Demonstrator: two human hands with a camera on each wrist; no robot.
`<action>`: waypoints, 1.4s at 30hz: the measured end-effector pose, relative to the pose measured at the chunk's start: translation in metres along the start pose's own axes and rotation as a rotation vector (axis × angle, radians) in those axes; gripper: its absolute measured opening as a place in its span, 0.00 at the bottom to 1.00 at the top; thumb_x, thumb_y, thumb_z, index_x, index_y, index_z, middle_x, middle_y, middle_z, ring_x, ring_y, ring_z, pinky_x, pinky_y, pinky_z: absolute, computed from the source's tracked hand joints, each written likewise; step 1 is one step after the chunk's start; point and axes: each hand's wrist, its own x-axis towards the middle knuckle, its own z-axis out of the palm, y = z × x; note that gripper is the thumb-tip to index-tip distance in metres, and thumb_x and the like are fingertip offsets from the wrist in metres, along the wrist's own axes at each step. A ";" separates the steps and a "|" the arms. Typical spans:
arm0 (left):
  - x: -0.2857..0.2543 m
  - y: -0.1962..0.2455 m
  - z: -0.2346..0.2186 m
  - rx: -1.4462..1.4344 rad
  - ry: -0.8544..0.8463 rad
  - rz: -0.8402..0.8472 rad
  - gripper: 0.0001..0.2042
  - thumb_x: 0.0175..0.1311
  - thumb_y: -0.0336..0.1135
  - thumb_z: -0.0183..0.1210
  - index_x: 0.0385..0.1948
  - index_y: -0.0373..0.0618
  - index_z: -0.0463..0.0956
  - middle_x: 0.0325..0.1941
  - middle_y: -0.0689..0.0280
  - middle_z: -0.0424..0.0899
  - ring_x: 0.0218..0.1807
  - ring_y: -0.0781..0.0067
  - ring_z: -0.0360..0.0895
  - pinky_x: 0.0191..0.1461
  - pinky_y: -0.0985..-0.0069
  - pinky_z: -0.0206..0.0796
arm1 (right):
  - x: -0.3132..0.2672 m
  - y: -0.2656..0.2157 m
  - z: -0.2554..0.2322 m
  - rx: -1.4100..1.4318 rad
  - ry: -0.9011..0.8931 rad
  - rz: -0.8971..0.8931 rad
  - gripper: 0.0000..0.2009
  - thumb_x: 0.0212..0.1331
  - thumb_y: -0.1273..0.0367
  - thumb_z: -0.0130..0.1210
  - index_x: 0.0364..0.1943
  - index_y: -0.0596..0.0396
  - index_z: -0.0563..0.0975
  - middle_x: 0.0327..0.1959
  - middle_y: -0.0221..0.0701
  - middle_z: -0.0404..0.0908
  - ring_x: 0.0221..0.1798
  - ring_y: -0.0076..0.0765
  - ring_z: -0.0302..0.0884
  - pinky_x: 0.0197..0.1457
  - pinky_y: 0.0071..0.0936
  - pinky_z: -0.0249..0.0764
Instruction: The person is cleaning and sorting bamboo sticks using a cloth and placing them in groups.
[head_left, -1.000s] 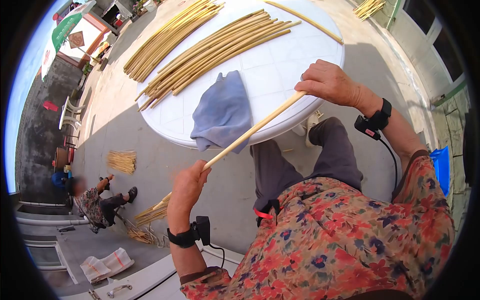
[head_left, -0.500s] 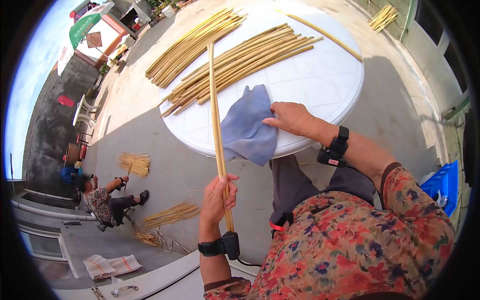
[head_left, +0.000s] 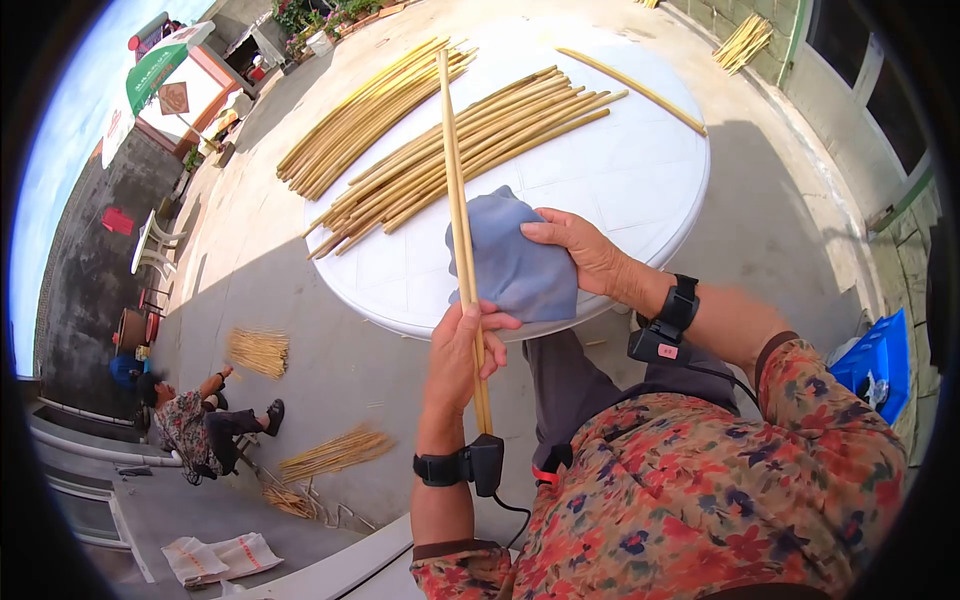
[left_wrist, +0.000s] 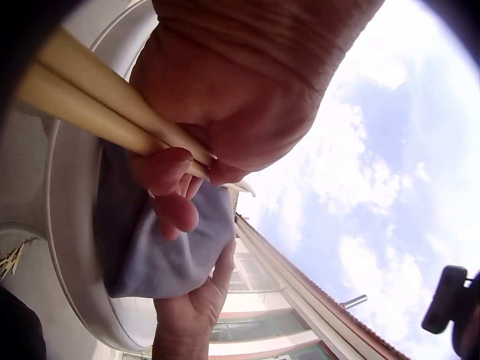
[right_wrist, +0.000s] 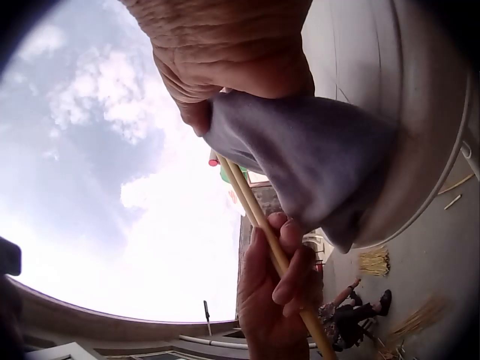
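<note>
Two pale peeled sticks [head_left: 455, 150] stand side by side in my left hand [head_left: 462, 350], whose fingers and thumb curl round their lower part. They slant up across the table edge in the head view. With my right hand [head_left: 590, 255] I grip a blue-grey cloth [head_left: 520, 265], thumb on top and the other fingers hidden beneath it. The cloth lies right up against the sticks, above my left fingers. In the left wrist view the sticks [left_wrist: 97, 101] pass under the palm, and the cloth [left_wrist: 180, 255] hangs behind the fingers. The right wrist view shows the cloth [right_wrist: 300, 150] draped below my right palm.
Two rows of sticks, a farther bundle [head_left: 370, 125] and a nearer bundle [head_left: 470, 160], lie on the round white table [head_left: 640, 190]. A single stick [head_left: 635, 90] rests near its far edge. Another person [head_left: 195, 430] sits at left near stick piles [head_left: 335, 452] on the ground.
My right hand let go of the stick end, took hold of the cloth on the table and brought it against the sticks. The sticks swung from slanting rightward to nearly upright in my left hand.
</note>
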 end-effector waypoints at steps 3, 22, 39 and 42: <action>0.017 -0.002 0.014 0.019 0.005 -0.022 0.13 0.68 0.39 0.36 0.35 0.37 0.64 0.29 0.53 0.78 0.13 0.77 0.68 0.11 0.85 0.54 | -0.013 0.010 0.004 0.321 -0.113 0.014 0.19 0.56 0.62 0.53 0.49 0.56 0.67 0.43 0.31 0.72 0.43 0.29 0.70 0.50 0.27 0.69; 0.041 -0.025 0.065 1.067 0.099 0.223 0.11 0.60 0.35 0.46 0.35 0.36 0.60 0.26 0.47 0.77 0.31 0.46 0.75 0.32 0.59 0.65 | -0.011 0.042 -0.004 0.237 0.210 -0.282 0.18 0.56 0.65 0.51 0.48 0.56 0.64 0.40 0.27 0.68 0.43 0.22 0.65 0.50 0.22 0.64; -0.033 -0.023 0.055 1.449 0.039 0.047 0.03 0.61 0.29 0.42 0.33 0.40 0.60 0.29 0.49 0.74 0.30 0.43 0.73 0.31 0.56 0.66 | 0.043 -0.013 -0.068 0.258 0.696 -0.472 0.11 0.55 0.67 0.47 0.39 0.60 0.67 0.32 0.32 0.71 0.32 0.26 0.70 0.37 0.25 0.73; -0.057 -0.022 0.044 1.421 0.067 -0.026 0.04 0.62 0.31 0.44 0.34 0.42 0.61 0.29 0.50 0.74 0.30 0.44 0.73 0.30 0.55 0.65 | 0.045 -0.020 -0.076 0.240 0.697 -0.481 0.10 0.56 0.68 0.46 0.39 0.60 0.67 0.31 0.30 0.72 0.31 0.24 0.71 0.36 0.23 0.74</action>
